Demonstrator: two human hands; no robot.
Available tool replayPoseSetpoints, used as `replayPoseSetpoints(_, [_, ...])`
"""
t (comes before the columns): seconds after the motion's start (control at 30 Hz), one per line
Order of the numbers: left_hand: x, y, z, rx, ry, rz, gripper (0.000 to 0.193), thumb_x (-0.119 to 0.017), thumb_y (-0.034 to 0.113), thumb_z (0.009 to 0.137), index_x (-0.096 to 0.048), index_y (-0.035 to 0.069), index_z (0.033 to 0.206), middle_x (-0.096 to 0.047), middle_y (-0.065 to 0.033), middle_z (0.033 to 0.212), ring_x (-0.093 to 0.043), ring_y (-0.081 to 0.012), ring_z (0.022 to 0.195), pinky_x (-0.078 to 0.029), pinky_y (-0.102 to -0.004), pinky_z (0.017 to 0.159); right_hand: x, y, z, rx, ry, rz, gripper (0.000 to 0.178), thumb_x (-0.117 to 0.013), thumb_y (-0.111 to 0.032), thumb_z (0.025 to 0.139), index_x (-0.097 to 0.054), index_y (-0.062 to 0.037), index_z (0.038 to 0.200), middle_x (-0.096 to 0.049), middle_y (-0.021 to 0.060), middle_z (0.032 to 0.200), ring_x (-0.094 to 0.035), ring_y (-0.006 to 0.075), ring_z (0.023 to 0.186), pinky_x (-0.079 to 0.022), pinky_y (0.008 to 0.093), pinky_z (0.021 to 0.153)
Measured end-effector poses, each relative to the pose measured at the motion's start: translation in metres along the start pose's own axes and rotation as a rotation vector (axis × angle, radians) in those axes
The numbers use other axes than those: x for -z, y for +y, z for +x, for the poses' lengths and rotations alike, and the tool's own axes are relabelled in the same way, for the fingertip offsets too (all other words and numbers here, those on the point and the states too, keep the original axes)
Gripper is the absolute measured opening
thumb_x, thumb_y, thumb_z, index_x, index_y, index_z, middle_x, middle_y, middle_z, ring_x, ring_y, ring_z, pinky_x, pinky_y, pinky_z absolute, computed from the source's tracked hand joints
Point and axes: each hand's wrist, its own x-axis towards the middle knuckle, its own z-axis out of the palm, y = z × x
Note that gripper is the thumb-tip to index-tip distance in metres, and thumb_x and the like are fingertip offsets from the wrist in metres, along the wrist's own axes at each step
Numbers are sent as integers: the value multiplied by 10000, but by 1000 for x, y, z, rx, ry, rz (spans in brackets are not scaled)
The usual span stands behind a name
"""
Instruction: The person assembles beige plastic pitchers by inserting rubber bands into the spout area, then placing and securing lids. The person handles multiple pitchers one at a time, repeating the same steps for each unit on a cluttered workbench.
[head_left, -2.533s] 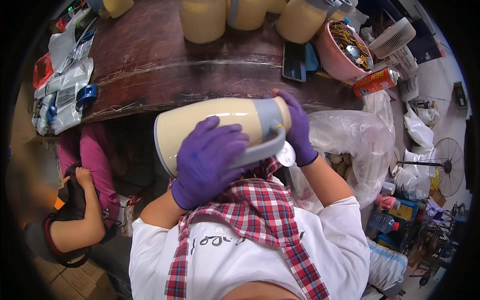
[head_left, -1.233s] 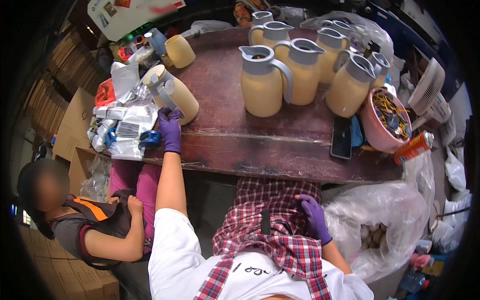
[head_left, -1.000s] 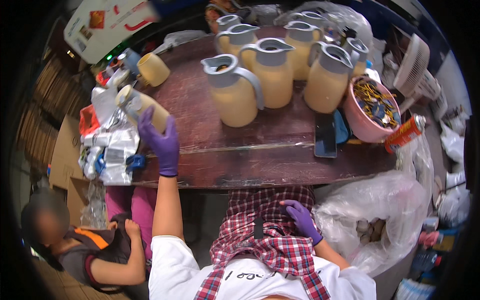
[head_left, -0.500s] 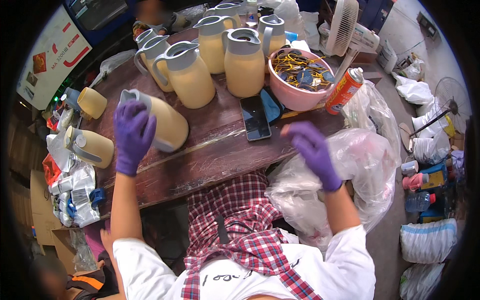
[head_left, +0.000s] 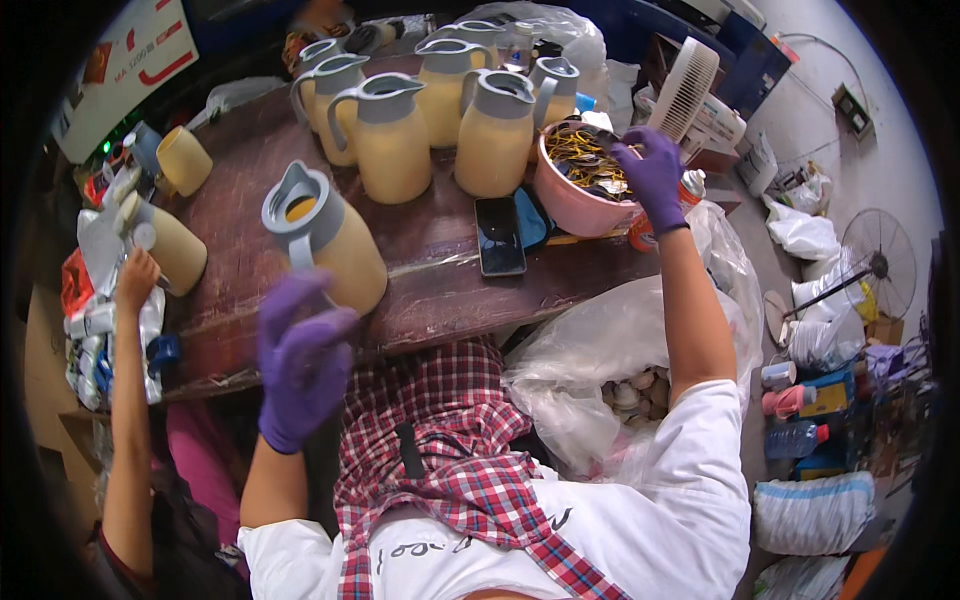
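A cream jug with a grey collar and spout (head_left: 350,250) stands at the table's near edge, its open mouth showing an orange-yellow inside. Just in front of its handle is my left hand (head_left: 300,365), in a purple glove, smeared by motion, fingers apart and holding nothing I can see. Over the right rim of a pink bowl (head_left: 570,210) my purple-gloved right hand (head_left: 655,180) has its fingers drawn together. A dark piece seems to be at their tips, too small to name. Dark discs with yellow strings (head_left: 580,160) fill the bowl.
Several similar jugs (head_left: 395,150) stand at the back. A phone (head_left: 500,237) lies mid-table, a spray can (head_left: 642,236) stands behind my right forearm. At left, another person's hand (head_left: 138,278) touches a lying jug (head_left: 175,250). A plastic bag of round pieces (head_left: 630,395) hangs open at right.
My left hand has let go of the jug, now more upright, and drawn back toward me. My right hand has moved up to the bowl. Another person's hand has reached the left jug.
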Motion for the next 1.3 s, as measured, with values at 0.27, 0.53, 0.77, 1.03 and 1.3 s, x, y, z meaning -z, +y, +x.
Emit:
replayPoseSetpoints(0.27, [-97, 15, -62, 935, -24, -1878, 861, -524, 621, 966, -256, 72, 1572, -425, -116, 1510, -435, -272, 1399, -361, -530, 1155, 9, -191, -123, -421, -577, 1275, 229, -673, -42, 944, -627, -29, 1168, -659, -2, 979, -605, 72, 876, -488, 223, 757])
replayPoseSetpoints(0.53, [-67, -22, -116, 1173, 174, -1438, 617, -621, 484, 964, -517, 42, 1381, -618, -75, 1270, -617, -201, 1155, -525, -424, 1004, -53, -249, -212, -33, -801, 1115, 177, -634, 40, 920, -644, -4, 1092, -645, 17, 1064, -601, 96, 988, -492, 250, 875])
replayPoseSetpoints(0.77, [-55, -59, -179, 1358, 286, -1371, 360, -655, 314, 986, -596, 49, 1224, -621, -15, 990, -664, -167, 958, -587, -345, 888, -105, -237, -223, -128, -900, 1055, 294, -611, 26, 935, -648, -10, 1225, -654, 17, 1143, -610, 96, 1042, -485, 259, 924])
replayPoseSetpoints(1.03, [-56, -39, -148, 1041, 90, -842, 729, -695, 196, 951, -303, 124, 1563, -546, -86, 1281, -603, -179, 1133, -525, -319, 955, -85, -249, -226, -353, -1038, 1280, 281, -598, 8, 945, -652, -21, 1219, -648, 28, 1172, -605, 102, 1049, -488, 253, 896])
replayPoseSetpoints(1.3, [-71, -38, -157, 1229, 208, -1080, 574, -698, 141, 957, -455, 107, 1476, -599, -50, 1155, -587, -115, 1029, -509, -287, 940, -66, -242, -234, -588, -1331, 1516, 278, -585, -64, 955, -637, 5, 1219, -653, 70, 1166, -606, 127, 947, -500, 266, 805])
